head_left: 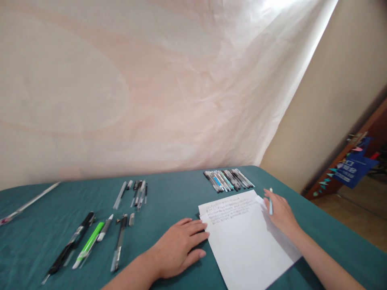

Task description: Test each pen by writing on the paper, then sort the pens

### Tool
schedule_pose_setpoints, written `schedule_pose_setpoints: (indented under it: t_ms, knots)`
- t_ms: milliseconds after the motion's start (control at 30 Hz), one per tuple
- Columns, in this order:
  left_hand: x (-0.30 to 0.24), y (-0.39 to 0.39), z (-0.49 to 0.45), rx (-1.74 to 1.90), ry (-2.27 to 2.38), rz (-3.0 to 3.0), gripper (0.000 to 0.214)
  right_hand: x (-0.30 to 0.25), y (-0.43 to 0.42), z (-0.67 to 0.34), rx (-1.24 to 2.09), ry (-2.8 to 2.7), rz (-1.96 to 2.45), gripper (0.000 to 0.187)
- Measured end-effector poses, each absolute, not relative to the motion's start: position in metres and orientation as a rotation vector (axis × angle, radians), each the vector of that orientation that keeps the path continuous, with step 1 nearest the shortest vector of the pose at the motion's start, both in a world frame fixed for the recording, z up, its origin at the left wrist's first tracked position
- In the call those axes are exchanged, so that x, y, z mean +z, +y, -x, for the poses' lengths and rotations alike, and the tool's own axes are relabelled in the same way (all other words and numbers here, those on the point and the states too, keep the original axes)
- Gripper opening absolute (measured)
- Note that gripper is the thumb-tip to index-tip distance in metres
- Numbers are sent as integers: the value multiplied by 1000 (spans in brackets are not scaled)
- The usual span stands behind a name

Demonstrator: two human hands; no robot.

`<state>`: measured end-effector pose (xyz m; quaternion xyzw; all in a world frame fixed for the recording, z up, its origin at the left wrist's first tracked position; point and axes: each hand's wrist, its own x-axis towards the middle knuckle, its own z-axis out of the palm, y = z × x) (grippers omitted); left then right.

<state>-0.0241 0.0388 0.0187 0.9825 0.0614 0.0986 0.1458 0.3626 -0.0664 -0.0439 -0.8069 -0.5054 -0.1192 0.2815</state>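
A white sheet of paper (244, 249) lies on the table with several lines of handwriting across its upper part. My left hand (178, 247) rests flat, fingers spread, with its fingertips at the sheet's left edge. At the upper right edge of the sheet, my right hand (281, 211) is closed around a light blue pen (271, 206), which stands nearly upright. A small white piece (260, 201) shows beside the right fingers; I cannot tell whether it is part of the paper.
A row of several pens (228, 180) lies beyond the sheet. More pens and caps (139, 193) sit at the back left. Nearer are a black pen (72, 241), a green pen (90, 243) and another pen (120, 241). A long thin stick (30, 203) lies far left on the green tablecloth (172, 193).
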Motion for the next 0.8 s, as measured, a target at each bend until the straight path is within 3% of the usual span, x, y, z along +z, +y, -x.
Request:
schedule_pose_setpoints:
  t_ms: [200, 567, 800]
  knots:
    - [18, 39, 25, 258, 208, -2820, 40, -23, -62, -322, 371, -1190, 1756, 43]
    - [13, 42, 21, 237, 212, -2819, 40, -26, -60, -314, 464, -1113, 1667, 20]
    - [15, 41, 22, 258, 185, -2808, 42, -31, -59, -315, 429, -1139, 1734, 17]
